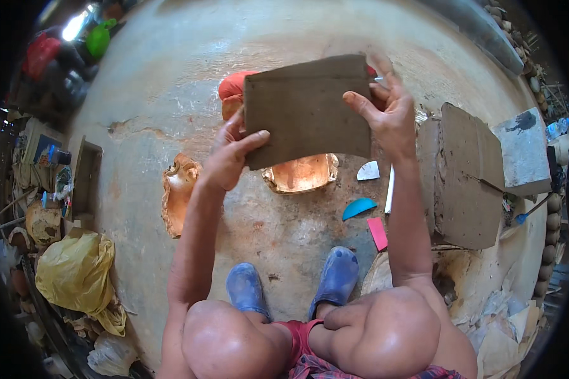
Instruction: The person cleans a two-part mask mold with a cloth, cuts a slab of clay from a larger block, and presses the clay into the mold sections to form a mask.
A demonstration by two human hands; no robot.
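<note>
Clay, grey-brown and flat, fills the middle of my view: a rectangular slab [306,108] that I hold up in the air above the floor [284,227], its broad face turned toward me. My left hand [229,155] pinches its lower left corner, thumb laid across the front and fingers behind. My right hand [387,108] clamps the right edge, thumb on the front, fingers wrapped round the back. Below the slab, on the floor, sits an orange mould [300,174], with a second one [179,191] further left. Near my right forearm lie a blue scraper [359,207], a pink card [377,232] and a white shard [368,170]. Toward the right edge of the floor stands a big clay block [463,177]. My blue clogs [338,275] rest at the near edge.
</note>
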